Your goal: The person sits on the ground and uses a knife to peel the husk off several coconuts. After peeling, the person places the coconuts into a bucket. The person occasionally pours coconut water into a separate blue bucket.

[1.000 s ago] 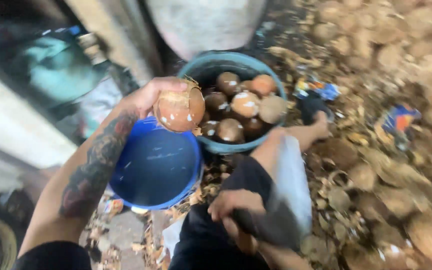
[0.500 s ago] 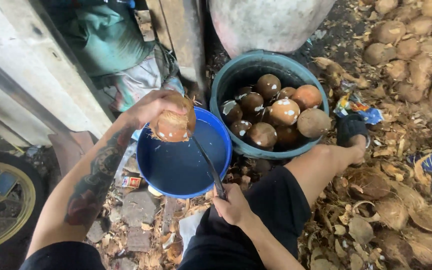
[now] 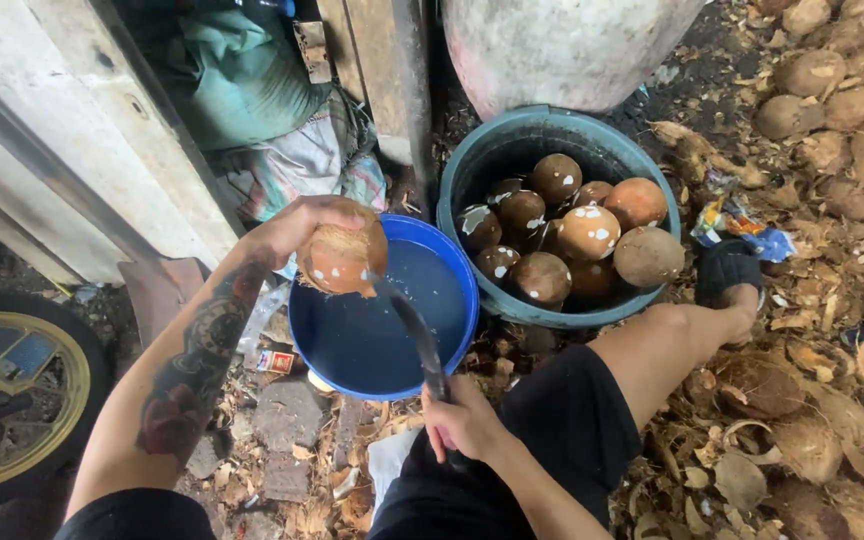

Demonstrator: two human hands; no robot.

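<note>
My left hand (image 3: 287, 232) grips a husked brown coconut (image 3: 344, 258) over the left rim of a blue bucket (image 3: 450, 352). My right hand (image 3: 464, 422) is closed on the handle of a dark knife (image 3: 414, 335), lower centre. The blade rises to the left and its tip meets the coconut's lower right side. Beyond the blue bucket stands a dark teal tub (image 3: 497, 150) holding several peeled coconuts (image 3: 592, 232) with white spots. My bare right knee (image 3: 657, 350) lies just below the tub.
Husked coconuts (image 3: 832, 80) are piled at the upper right, with coconut shells and husk scraps (image 3: 802, 420) on the ground at right. A wheel (image 3: 12, 375) sits at the left edge. A wooden wall (image 3: 82, 130), cloth bundles (image 3: 252, 90) and a large pale vessel (image 3: 562, 45) stand behind.
The knife swung up from beside my right leg to the coconut's underside. The coconut stayed in my left hand over the blue bucket. The view shifted so the buckets sit lower.
</note>
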